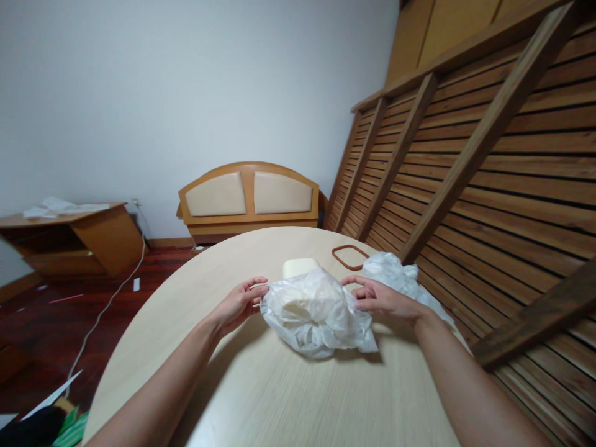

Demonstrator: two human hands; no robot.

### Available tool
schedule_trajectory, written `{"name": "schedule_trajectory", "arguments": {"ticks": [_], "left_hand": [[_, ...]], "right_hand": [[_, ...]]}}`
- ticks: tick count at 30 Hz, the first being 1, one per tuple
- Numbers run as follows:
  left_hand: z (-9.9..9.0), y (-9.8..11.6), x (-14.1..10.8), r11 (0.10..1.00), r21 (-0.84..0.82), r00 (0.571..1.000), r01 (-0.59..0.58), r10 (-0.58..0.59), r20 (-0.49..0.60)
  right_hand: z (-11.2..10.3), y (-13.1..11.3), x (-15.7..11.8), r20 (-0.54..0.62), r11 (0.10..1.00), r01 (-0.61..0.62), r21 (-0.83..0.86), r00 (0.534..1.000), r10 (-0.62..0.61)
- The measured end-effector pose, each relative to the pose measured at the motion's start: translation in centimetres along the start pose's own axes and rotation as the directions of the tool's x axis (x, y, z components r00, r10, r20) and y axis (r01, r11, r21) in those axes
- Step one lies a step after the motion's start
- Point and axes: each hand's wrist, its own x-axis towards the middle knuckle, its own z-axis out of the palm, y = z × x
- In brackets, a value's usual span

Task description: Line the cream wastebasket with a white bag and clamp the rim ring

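A crumpled, translucent white plastic bag (321, 316) is in front of me over the round table, with something pale showing through its film. My left hand (239, 304) has its fingers curled at the bag's left edge, thumb against the plastic. On the opposite side, my right hand (377, 297) grips the bag's right edge between thumb and bent fingers. Just behind the bag lies a cream-coloured box-like object (300, 267), its near part hidden by the plastic. A brown rounded rectangular ring (350, 257) rests farther back to the right.
Another crumpled plastic bag (395, 273) lies at the right edge of the pale wooden table (195, 279). Close on the right leans a large slatted wooden panel (465, 186). Beyond the table stand a padded headboard (249, 192) and a low cabinet (97, 242); a cable (109, 304) crosses the floor.
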Motion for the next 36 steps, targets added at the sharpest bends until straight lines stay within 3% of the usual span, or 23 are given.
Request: {"name": "schedule_trajectory", "arguments": {"ticks": [3,5,10,13,15,16,18,20,24,30,33,36], "left_hand": [[-0.3,-0.4,0.2,0.987,0.152,0.998,-0.049,0.055,-0.033],[-0.3,-0.8,0.6,0.973,0.222,0.994,-0.065,0.084,-0.076],[0.4,-1.2,1.0,0.904,0.394,0.946,-0.166,0.259,-0.195],[1.7,-0.6,-0.2,0.804,0.500,0.856,-0.320,0.472,-0.212],[2.8,-0.2,-1.5,0.547,0.663,0.730,-0.511,0.684,-0.002],[3.3,-0.1,-2.1,0.442,0.697,0.697,-0.565,0.708,0.116],[4.1,-0.3,-2.9,0.277,0.750,0.669,-0.600,0.689,0.281],[4.5,-0.7,-3.1,0.202,0.792,0.678,-0.576,0.660,0.324],[4.5,-1.6,-2.7,0.231,0.820,0.713,-0.524,0.645,0.275],[4.3,-1.2,-2.3,0.365,0.790,0.716,-0.493,0.686,0.130],[4.2,-0.4,-2.3,0.460,0.756,0.704,-0.466,0.710,0.002],[4.0,0.5,-2.4,0.574,0.692,0.702,-0.439,0.700,-0.135]], "right_hand": [[-0.2,0.4,1.0,-0.280,0.974,0.209,0.083,0.943,-0.179],[-0.4,1.1,1.8,-0.405,0.964,0.264,0.037,0.886,-0.226],[-0.8,3.2,3.7,-0.428,0.906,0.184,-0.382,0.833,-0.350],[-0.3,3.3,4.1,-0.439,0.863,0.191,-0.467,0.797,-0.414],[0.3,2.7,3.9,-0.459,0.800,0.190,-0.569,0.733,-0.501],[0.7,2.3,3.7,-0.454,0.754,0.182,-0.631,0.702,-0.549],[1.6,1.4,3.1,-0.392,0.651,0.185,-0.736,0.668,-0.633],[2.4,0.9,2.6,-0.272,0.575,0.259,-0.776,0.686,-0.675],[3.6,0.7,2.3,-0.027,0.483,0.415,-0.771,0.736,-0.676],[4.2,1.3,2.3,0.036,0.437,0.426,-0.792,0.748,-0.663],[4.6,1.3,2.1,0.025,0.439,0.438,-0.784,0.729,-0.684],[5.2,1.1,2.0,0.045,0.395,0.492,-0.776,0.668,-0.743]]}}
